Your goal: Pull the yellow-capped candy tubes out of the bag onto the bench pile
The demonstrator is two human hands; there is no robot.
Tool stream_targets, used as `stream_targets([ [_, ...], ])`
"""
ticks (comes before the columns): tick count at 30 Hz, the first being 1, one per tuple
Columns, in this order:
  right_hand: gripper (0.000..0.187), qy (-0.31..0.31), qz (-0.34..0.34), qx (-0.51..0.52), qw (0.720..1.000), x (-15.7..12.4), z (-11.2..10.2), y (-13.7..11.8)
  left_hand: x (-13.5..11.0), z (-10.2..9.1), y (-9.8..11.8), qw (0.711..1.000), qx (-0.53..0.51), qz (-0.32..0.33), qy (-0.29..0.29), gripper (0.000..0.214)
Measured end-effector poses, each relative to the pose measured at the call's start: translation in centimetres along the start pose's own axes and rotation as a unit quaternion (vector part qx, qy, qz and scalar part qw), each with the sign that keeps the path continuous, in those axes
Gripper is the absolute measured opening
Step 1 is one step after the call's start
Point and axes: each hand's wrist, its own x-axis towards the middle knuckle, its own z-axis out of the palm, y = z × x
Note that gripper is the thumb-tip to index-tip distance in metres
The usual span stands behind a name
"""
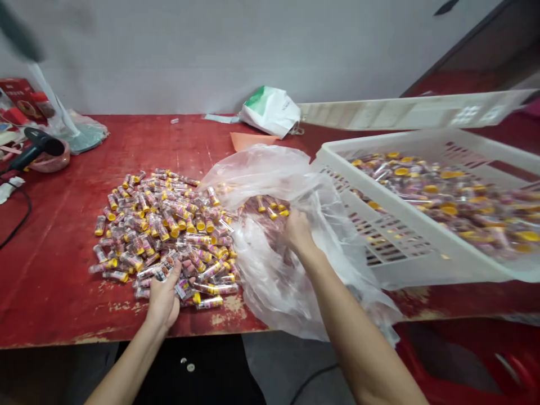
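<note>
A large heap of small clear plastic tubes with yellow caps (162,225) lies loose on the red table (54,270). My left hand (163,295) rests on the heap's near edge, its fingers among the tubes. My right hand (298,232) reaches into the mouth of a clear plastic bag (270,169), right next to more yellow-capped tubes (270,205) inside it. The plastic partly covers that hand's wrist side, and its fingertips are hard to make out. A white plastic crate (392,236) to the right holds many similar tubes.
A black heat gun (37,145) and a cable lie at the far left, near a red box (21,98). A white bag (270,111) and an orange sheet (253,140) sit at the table's back edge. A long white plastic panel (405,112) stands behind the crate.
</note>
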Motion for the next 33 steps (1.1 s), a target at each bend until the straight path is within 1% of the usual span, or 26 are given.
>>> stream_targets([
  [2, 0.019, 0.009, -0.018, 0.06, 0.998, -3.1, 0.0, -2.1, 0.0, -0.1, -0.1, 1.0, -0.013, 0.004, 0.026, 0.027],
  [4, 0.016, -0.019, -0.058, 0.145, 0.988, -7.3, 0.0, -5.1, -0.3, -0.1, -0.1, 0.999, -0.032, 0.01, 0.034, 0.025],
  [5, 0.018, -0.042, -0.09, 0.196, 0.976, -9.4, 0.2, -6.9, -0.4, -0.2, -0.1, 0.998, -0.045, 0.01, 0.033, 0.023],
  [6, 0.02, -0.079, -0.128, 0.32, 0.935, -11.4, 0.4, -8.6, -0.6, -0.2, -0.1, 0.998, -0.059, 0.008, 0.027, 0.02],
  [7, 0.022, -0.112, -0.153, 0.396, 0.898, -13.2, 0.7, -10.2, -0.9, -0.2, 0.0, 0.997, -0.075, 0.006, 0.019, 0.017],
  [8, 0.021, -0.133, -0.17, 0.442, 0.871, -14.6, 1.1, -11.6, -1.1, -0.2, 0.1, 0.996, -0.091, 0.006, 0.013, 0.015],
  [9, 0.021, -0.149, -0.172, 0.482, 0.846, -15.7, 1.5, -12.7, -1.3, -0.2, 0.2, 0.994, -0.106, 0.007, 0.009, 0.012],
  [10, 0.021, -0.161, -0.165, 0.506, 0.832, -16.4, 1.9, -13.5, -1.5, -0.2, 0.3, 0.993, -0.118, 0.012, 0.008, 0.01],
  [12, 0.019, -0.181, -0.13, 0.555, 0.801, -17.0, 2.4, -14.3, -1.8, -0.2, 0.5, 0.991, -0.133, 0.023, 0.015, 0.009],
  [14, 0.015, -0.207, -0.096, 0.605, 0.763, -16.9, 2.6, -14.5, -1.9, -0.3, 0.7, 0.991, -0.131, 0.024, 0.023, 0.011],
  [16, 0.02, -0.222, -0.083, 0.633, 0.737, -16.7, 2.5, -14.5, -1.9, -0.4, 0.8, 0.992, -0.121, 0.018, 0.021, 0.014],
  [17, 0.021, -0.222, -0.083, 0.636, 0.735, -16.6, 2.4, -14.4, -1.8, -0.5, 0.9, 0.993, -0.116, 0.014, 0.023, 0.016],
  [18, 0.019, -0.216, -0.085, 0.63, 0.741, -16.5, 2.3, -14.3, -1.7, -0.6, 0.9, 0.993, -0.112, 0.014, 0.028, 0.017],
  [21, 0.012, -0.172, -0.075, 0.6, 0.778, -16.2, 1.7, -13.9, -1.7, -1.1, 0.9, 0.992, -0.109, 0.045, 0.047, 0.02],
  [23, 0.012, -0.149, -0.068, 0.587, 0.793, -16.0, 1.3, -13.7, -1.9, -1.5, 0.6, 0.992, -0.105, 0.066, 0.028, 0.024],
  [25, 0.012, -0.139, -0.071, 0.588, 0.794, -15.8, 1.0, -13.6, -2.3, -1.8, 0.0, 0.994, -0.094, 0.056, -0.001, 0.03],
  [28, 0.01, -0.128, -0.079, 0.59, 0.793, -15.9, 0.9, -13.7, -2.8, -1.6, -0.8, 0.997, -0.074, 0.011, -0.03, 0.037],
  [29, 0.011, -0.126, -0.079, 0.59, 0.793, -16.0, 0.9, -13.7, -2.9, -1.5, -1.0, 0.997, -0.067, 0.004, -0.04, 0.04],
  [31, 0.012, -0.131, -0.079, 0.592, 0.792, -16.0, 1.0, -13.6, -3.0, -1.1, -1.1, 0.997, -0.054, 0.013, -0.056, 0.045],
  [33, 0.014, -0.127, -0.07, 0.594, 0.791, -16.0, 1.1, -13.4, -3.0, -0.8, -1.0, 0.997, -0.048, 0.044, -0.048, 0.049],
])
